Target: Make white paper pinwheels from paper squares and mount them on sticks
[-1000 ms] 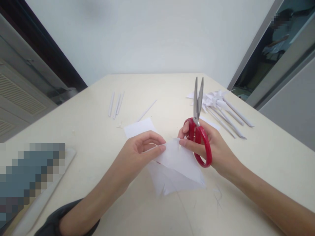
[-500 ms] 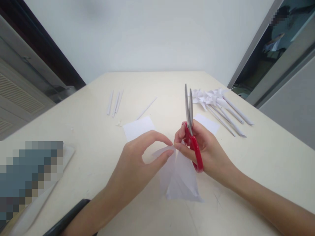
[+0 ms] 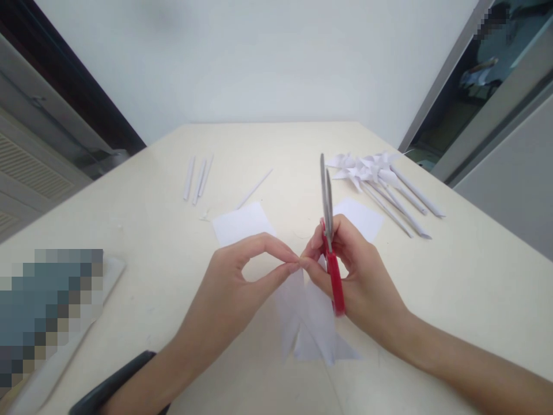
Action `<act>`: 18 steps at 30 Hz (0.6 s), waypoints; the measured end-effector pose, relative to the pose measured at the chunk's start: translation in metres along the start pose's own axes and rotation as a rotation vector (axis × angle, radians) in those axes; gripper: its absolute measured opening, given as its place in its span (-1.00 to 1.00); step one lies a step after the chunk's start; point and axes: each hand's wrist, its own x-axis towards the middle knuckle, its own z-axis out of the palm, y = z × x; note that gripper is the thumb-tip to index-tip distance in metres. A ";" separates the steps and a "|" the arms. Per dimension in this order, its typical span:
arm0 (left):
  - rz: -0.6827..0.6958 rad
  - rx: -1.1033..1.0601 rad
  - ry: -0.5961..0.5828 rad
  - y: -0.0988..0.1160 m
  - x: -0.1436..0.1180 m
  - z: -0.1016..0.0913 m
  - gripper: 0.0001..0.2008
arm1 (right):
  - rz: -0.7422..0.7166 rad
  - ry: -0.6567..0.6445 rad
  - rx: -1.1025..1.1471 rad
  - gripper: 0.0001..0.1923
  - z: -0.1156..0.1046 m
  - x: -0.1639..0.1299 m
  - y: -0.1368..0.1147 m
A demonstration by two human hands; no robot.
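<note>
My left hand (image 3: 241,279) pinches the top of a cut, folded sheet of white paper (image 3: 317,331) between thumb and forefinger. Fingertips of my right hand (image 3: 367,282) meet it there, pinching the same spot. Hooked in that right hand is a pair of scissors (image 3: 336,282) with red handles, its blades pointing up and slightly apart. Below the fingers the paper hangs in loose pointed flaps. Exactly how its corners lie under the fingertips is hidden.
White paper pieces (image 3: 244,222) lie beyond both hands. Paper pinwheels (image 3: 365,170) with rolled sticks (image 3: 408,210) rest at the back right. Several thin paper rolls (image 3: 199,181) lie back left. A black object (image 3: 114,383) is by my left forearm; a blurred-out item (image 3: 52,305) sits left.
My left thumb and forefinger have closed together on the paper beside the right fingertips. The scissors have turned more edge-on, and the paper flaps have swung and hang lower.
</note>
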 end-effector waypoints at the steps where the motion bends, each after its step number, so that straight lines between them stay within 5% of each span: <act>1: -0.013 -0.018 -0.011 -0.001 0.000 0.000 -0.90 | 0.003 -0.013 0.012 -0.74 0.000 0.000 -0.001; 7: -0.048 -0.167 -0.028 -0.002 0.002 -0.003 -0.91 | 0.034 -0.120 0.115 -0.85 -0.012 0.013 -0.003; 13: 0.020 -0.296 0.017 -0.001 0.004 -0.008 -0.94 | 0.125 -0.164 -0.186 -0.78 -0.026 0.024 0.005; 18: 0.032 -0.374 0.072 -0.004 0.006 -0.008 -0.95 | 0.006 -0.229 -0.386 -0.67 -0.021 0.017 0.001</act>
